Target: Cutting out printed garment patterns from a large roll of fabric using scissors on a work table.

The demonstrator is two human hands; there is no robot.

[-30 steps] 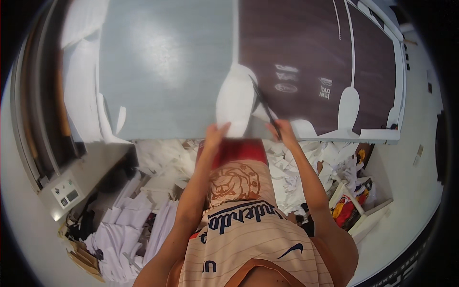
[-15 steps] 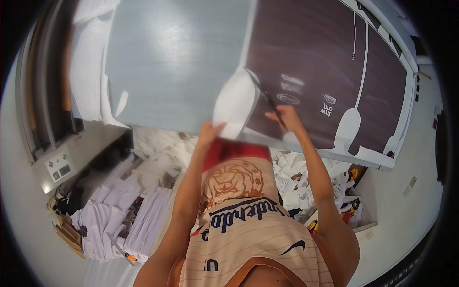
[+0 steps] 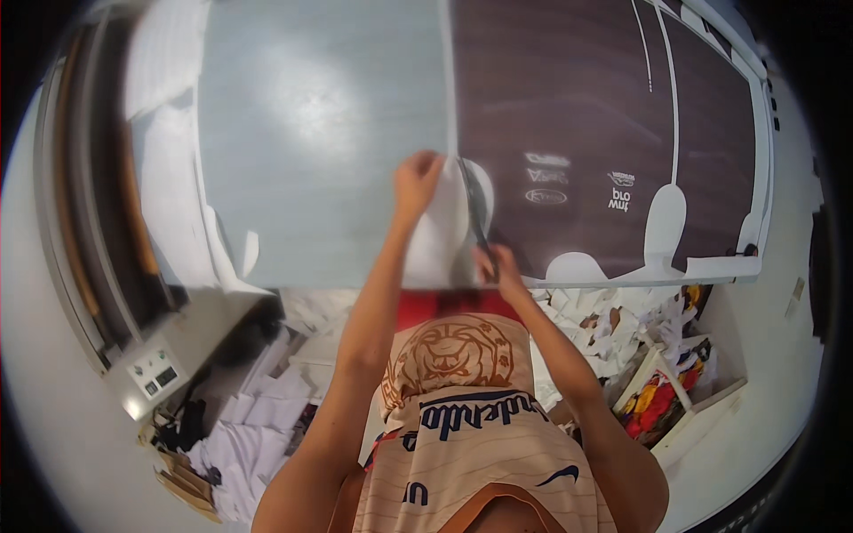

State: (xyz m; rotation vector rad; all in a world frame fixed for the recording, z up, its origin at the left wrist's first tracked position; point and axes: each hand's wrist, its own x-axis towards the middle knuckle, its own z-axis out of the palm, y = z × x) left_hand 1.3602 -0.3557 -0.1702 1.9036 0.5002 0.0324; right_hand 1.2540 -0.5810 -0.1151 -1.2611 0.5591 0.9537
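Note:
A large dark brown printed sheet (image 3: pixel 569 115) with white margins and small white emblems lies on the work table. Long dark scissors (image 3: pixel 478 209) lie along the white rounded margin near its left edge, blades pointing away from me. My right hand (image 3: pixel 499 266) is closed round their handles near the table's front edge. Farther in and to the left, my left hand (image 3: pixel 418 182) pinches the sheet's white border beside the blade tips. Its fingers are slightly blurred. Left of that border spreads a smooth grey-blue area (image 3: pixel 311 169); whether it is printed sheet or tabletop I cannot tell.
White scraps (image 3: pixel 577 329) are heaped below the table's front edge. Folded white material (image 3: pixel 253 426) lies at lower left, near a machine's control panel (image 3: pixel 155 380). A wooden-framed bin (image 3: pixel 711 400) with colourful pieces stands at lower right.
My left hand has moved from the front edge up along the white border to near the blade tips. The right hand and scissors have shifted left and nearer me. The view has turned slightly.

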